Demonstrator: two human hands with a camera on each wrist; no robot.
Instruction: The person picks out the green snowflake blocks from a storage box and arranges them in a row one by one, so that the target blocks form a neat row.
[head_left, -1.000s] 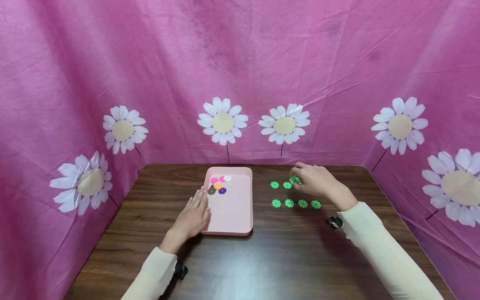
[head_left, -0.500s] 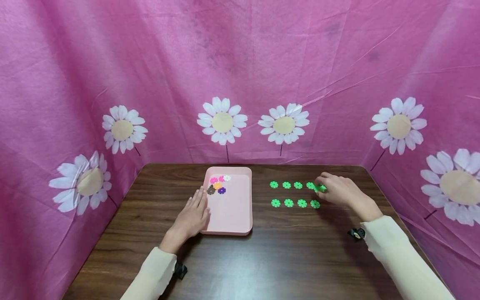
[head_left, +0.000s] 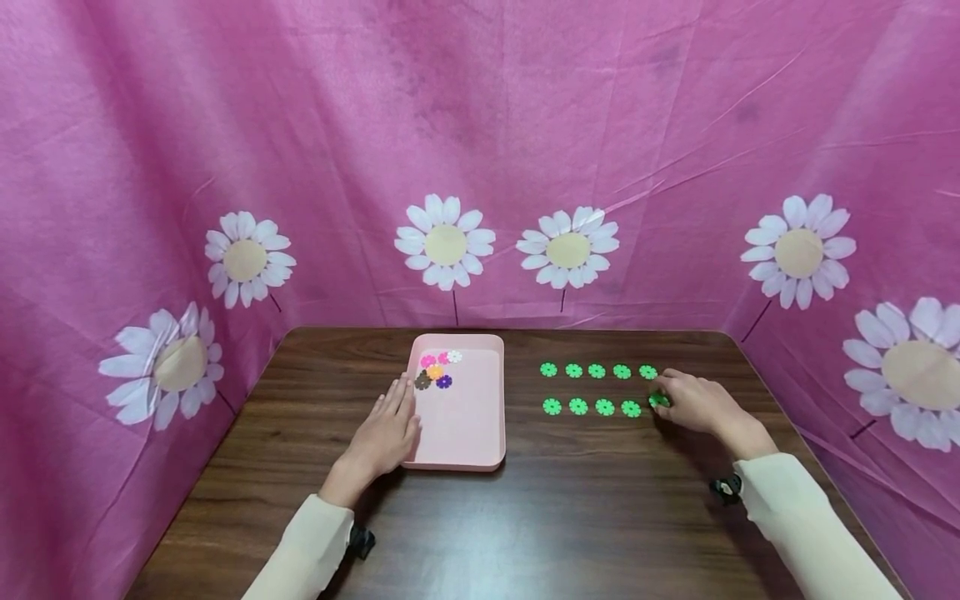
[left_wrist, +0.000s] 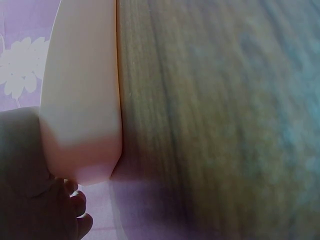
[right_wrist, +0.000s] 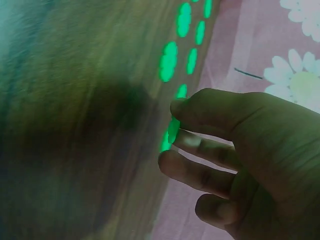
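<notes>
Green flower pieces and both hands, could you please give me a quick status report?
Left hand flat against pink tray. Right hand pinching green flower piece at near row's right end. Far row five, near row four laid. Nothing in the way.

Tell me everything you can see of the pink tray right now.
The pink tray is a shallow rectangle with rounded corners and a low raised rim, plain and matte, like plastic. It lies flat on the dark wooden table, left of centre, long side running away from the person. In its far left corner sits a small cluster of flower-shaped discs: pink, white, orange, brown and purple. The rest of its floor is bare. The left hand rests flat against its near left edge.
</notes>
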